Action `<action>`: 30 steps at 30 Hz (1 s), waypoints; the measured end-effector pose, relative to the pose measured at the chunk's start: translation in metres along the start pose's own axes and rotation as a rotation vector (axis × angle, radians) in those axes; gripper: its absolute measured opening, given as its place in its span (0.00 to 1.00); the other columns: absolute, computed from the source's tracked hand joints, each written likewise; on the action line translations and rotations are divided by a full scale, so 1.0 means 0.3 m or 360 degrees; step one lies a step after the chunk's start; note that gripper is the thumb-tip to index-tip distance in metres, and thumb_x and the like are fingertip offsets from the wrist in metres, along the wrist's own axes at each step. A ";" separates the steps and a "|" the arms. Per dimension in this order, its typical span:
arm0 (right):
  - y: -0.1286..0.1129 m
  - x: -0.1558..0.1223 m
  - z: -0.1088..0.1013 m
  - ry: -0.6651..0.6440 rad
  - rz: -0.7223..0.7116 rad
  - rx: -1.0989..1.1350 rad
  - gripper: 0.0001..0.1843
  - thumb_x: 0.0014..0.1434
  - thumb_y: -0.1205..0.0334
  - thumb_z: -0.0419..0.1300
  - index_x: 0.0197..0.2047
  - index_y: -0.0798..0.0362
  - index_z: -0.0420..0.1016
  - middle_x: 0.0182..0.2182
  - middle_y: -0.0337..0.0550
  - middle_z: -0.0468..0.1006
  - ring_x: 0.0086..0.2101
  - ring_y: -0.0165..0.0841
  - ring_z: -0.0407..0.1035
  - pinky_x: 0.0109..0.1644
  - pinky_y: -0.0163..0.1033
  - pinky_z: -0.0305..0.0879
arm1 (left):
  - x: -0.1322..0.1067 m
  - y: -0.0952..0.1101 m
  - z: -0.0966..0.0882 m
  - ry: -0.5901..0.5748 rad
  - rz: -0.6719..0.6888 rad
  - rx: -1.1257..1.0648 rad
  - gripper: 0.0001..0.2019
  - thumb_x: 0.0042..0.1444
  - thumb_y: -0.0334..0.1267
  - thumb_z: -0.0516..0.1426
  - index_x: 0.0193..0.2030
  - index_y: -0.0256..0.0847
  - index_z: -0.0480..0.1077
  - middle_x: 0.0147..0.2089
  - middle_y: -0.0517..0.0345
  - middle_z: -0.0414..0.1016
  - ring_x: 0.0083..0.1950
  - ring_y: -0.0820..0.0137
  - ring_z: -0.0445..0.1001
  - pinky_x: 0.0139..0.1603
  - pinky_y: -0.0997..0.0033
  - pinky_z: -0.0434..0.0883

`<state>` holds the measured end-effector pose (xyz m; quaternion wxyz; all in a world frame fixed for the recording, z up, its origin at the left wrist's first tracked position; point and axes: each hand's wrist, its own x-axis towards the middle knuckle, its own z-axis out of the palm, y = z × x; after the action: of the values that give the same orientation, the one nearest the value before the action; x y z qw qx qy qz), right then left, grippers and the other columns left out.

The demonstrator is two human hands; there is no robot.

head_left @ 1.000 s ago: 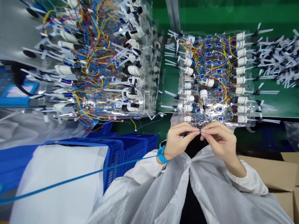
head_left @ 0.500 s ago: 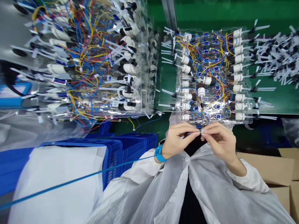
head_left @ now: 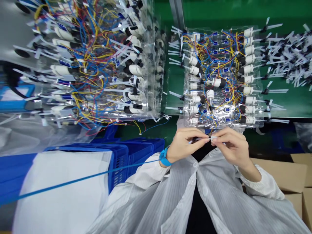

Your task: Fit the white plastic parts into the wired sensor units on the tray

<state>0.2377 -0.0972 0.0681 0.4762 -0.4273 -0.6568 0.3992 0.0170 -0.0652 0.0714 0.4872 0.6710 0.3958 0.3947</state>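
Observation:
My left hand (head_left: pixel 187 145), with a blue wrist strap (head_left: pixel 164 157), is pinched closed just in front of the tray's near edge. Its fingers hide most of what they hold; a thin dark and white end pokes out below them. Fingertip to fingertip with it, my right hand (head_left: pixel 230 144) pinches a small white piece (head_left: pixel 213 138). Wires (head_left: pixel 214 125) run down from the tray toward both sets of fingertips. The clear plastic tray (head_left: pixel 259 125) beyond holds rows of white and black cylindrical parts (head_left: pixel 249 100) with coloured wires and small blue-faced modules (head_left: pixel 227 110).
On the left, stacked clear trays (head_left: pixel 151 107) carry similar wired parts. A pile of white strips with black pieces (head_left: pixel 290 60) lies on the green table (head_left: pixel 278 112) at right. Blue crates (head_left: pixel 119 162) and cardboard boxes (head_left: pixel 280 175) flank me. A blue cord (head_left: pixel 97 175) trails from my strap.
My right hand has shifted slightly right, and more of the small white piece shows between the fingertips. My left hand stays nearly in place, still pinched.

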 end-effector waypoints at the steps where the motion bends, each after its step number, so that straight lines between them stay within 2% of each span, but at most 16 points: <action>1: -0.001 0.001 -0.001 0.0008 -0.0006 -0.0016 0.10 0.64 0.72 0.69 0.44 0.46 0.85 0.39 0.44 0.87 0.39 0.37 0.82 0.40 0.43 0.79 | 0.000 0.004 0.001 0.0028 0.0008 0.0016 0.03 0.63 0.37 0.69 0.40 0.40 0.86 0.36 0.52 0.88 0.35 0.68 0.85 0.38 0.71 0.81; 9: 0.006 -0.002 -0.002 -0.0008 -0.0022 0.0026 0.13 0.62 0.75 0.69 0.44 0.46 0.86 0.39 0.43 0.87 0.38 0.35 0.82 0.39 0.40 0.79 | -0.016 0.000 0.028 0.0124 0.0125 0.0001 0.01 0.63 0.33 0.69 0.40 0.40 0.85 0.36 0.53 0.87 0.36 0.70 0.84 0.38 0.73 0.79; 15: 0.021 -0.006 -0.007 -0.0055 0.0033 0.0076 0.10 0.63 0.73 0.69 0.42 0.47 0.86 0.38 0.44 0.86 0.36 0.35 0.82 0.38 0.40 0.79 | -0.025 -0.028 0.047 0.0036 0.0088 -0.0056 0.03 0.64 0.35 0.68 0.40 0.40 0.85 0.36 0.52 0.87 0.37 0.69 0.85 0.40 0.71 0.80; 19: -0.025 0.009 -0.027 -0.0182 -0.0005 0.0037 0.11 0.65 0.73 0.68 0.45 0.47 0.85 0.40 0.44 0.86 0.37 0.35 0.82 0.40 0.40 0.81 | -0.022 0.009 0.005 -0.0106 0.0043 -0.0101 0.05 0.63 0.37 0.69 0.42 0.39 0.85 0.35 0.52 0.87 0.33 0.71 0.83 0.35 0.73 0.78; 21: -0.080 0.025 -0.047 -0.0274 -0.0121 -0.0055 0.14 0.66 0.73 0.68 0.50 0.45 0.85 0.43 0.44 0.87 0.39 0.36 0.83 0.40 0.41 0.82 | -0.015 0.052 -0.034 -0.0226 0.0090 -0.0086 0.09 0.62 0.39 0.71 0.46 0.40 0.85 0.35 0.53 0.86 0.33 0.71 0.83 0.34 0.74 0.77; 23: -0.146 0.048 -0.073 -0.0350 -0.0246 -0.0225 0.17 0.65 0.70 0.70 0.54 0.42 0.83 0.44 0.43 0.88 0.40 0.37 0.84 0.39 0.41 0.82 | -0.006 0.089 -0.071 -0.0291 0.0190 -0.0075 0.09 0.63 0.39 0.70 0.48 0.42 0.85 0.36 0.52 0.86 0.35 0.69 0.83 0.36 0.72 0.79; 25: -0.210 0.077 -0.100 -0.0397 -0.0281 -0.0413 0.20 0.66 0.64 0.71 0.59 0.40 0.81 0.45 0.43 0.89 0.41 0.40 0.85 0.38 0.42 0.82 | 0.007 0.096 -0.092 -0.0227 0.0292 -0.0123 0.06 0.66 0.40 0.67 0.45 0.44 0.86 0.35 0.52 0.85 0.35 0.68 0.82 0.37 0.69 0.79; 27: -0.258 0.107 -0.125 -0.0379 -0.0219 -0.0593 0.20 0.67 0.58 0.71 0.61 0.39 0.81 0.44 0.43 0.89 0.39 0.40 0.84 0.36 0.43 0.80 | 0.024 0.067 -0.095 -0.0047 0.0369 -0.0209 0.08 0.66 0.45 0.67 0.43 0.46 0.86 0.33 0.52 0.83 0.32 0.68 0.80 0.35 0.66 0.78; 30: -0.287 0.144 -0.149 -0.0286 -0.0125 -0.0793 0.12 0.69 0.58 0.69 0.54 0.40 0.84 0.38 0.42 0.88 0.32 0.37 0.81 0.33 0.42 0.77 | 0.053 -0.018 -0.076 0.0220 0.0455 -0.0268 0.15 0.65 0.55 0.66 0.38 0.47 0.85 0.29 0.53 0.78 0.28 0.69 0.76 0.32 0.64 0.75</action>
<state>0.2575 -0.0783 0.1706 0.3113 -0.4684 -0.7904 0.2428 0.0013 -0.0417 0.0733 0.4522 0.6485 0.2943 0.5370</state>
